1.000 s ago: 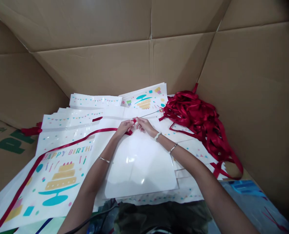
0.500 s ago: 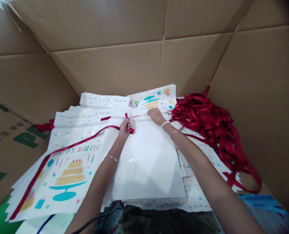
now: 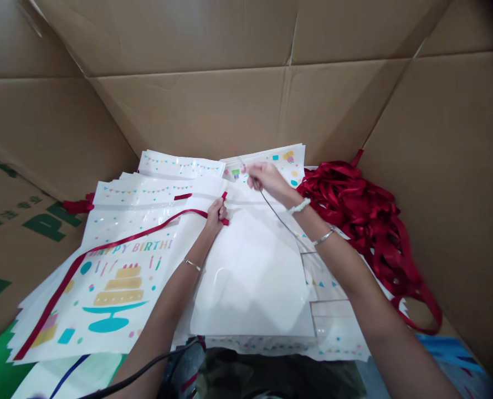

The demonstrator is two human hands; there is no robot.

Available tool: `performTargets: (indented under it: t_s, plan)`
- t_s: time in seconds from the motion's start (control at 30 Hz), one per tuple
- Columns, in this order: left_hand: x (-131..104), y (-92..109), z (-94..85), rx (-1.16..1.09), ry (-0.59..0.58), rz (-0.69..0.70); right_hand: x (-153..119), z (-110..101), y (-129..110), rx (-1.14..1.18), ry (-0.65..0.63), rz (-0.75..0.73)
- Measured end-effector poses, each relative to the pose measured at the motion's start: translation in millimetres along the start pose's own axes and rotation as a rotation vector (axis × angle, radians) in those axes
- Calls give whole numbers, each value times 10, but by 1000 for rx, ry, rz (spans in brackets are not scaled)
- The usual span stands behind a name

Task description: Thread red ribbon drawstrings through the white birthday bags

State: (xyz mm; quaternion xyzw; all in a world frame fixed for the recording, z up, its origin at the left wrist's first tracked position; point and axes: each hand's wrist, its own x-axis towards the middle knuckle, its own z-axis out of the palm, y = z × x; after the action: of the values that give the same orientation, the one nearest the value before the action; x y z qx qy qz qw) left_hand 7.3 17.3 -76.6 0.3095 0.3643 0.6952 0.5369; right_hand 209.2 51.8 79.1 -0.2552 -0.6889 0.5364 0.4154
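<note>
My left hand (image 3: 216, 213) is closed on a dark red ribbon (image 3: 159, 226), which trails left and down over a stack of printed sheets (image 3: 122, 244) showing a cake and birthday lettering. That hand rests at the upper left of a blank white sheet (image 3: 255, 266) on the middle pile. My right hand (image 3: 263, 178) is raised over the top of this pile, fingers pinched on a thin dark rod or wire, blurred at its tip, that slants down to the right. A short red ribbon piece (image 3: 183, 197) lies on the sheets left of my left hand.
A large heap of red ribbon (image 3: 354, 205) lies on the right. Cardboard walls (image 3: 188, 111) stand behind and at both sides. More printed sheets (image 3: 288, 160) lie at the back. A dark cable (image 3: 147, 368) crosses the lower left, near my left forearm.
My right hand has lifted off the sheet and turned, with the thin rod now slanting below it. My left hand has stayed closed on the ribbon. The view has shifted slightly.
</note>
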Motion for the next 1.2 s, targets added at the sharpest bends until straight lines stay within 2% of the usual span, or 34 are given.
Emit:
performTargets:
  t_s: [0.1,0.2,0.3,0.53,0.7,1.2]
  plan:
    - [20,-36,-8,57,21,16,-421,146,567,45,-95,269]
    - [32,-59,-19,100,66,19,-682,231,1021,108,-95,377]
    - [36,-73,-25,113,117,17,-766,226,1231,114,-121,379]
    - [36,-113,-25,130,155,21,-849,199,1213,79,-260,321]
    - [19,-122,-15,191,126,43,-890,243,1178,66,-261,329]
    - [-4,-109,-16,207,54,36,-863,217,1337,37,-290,312]
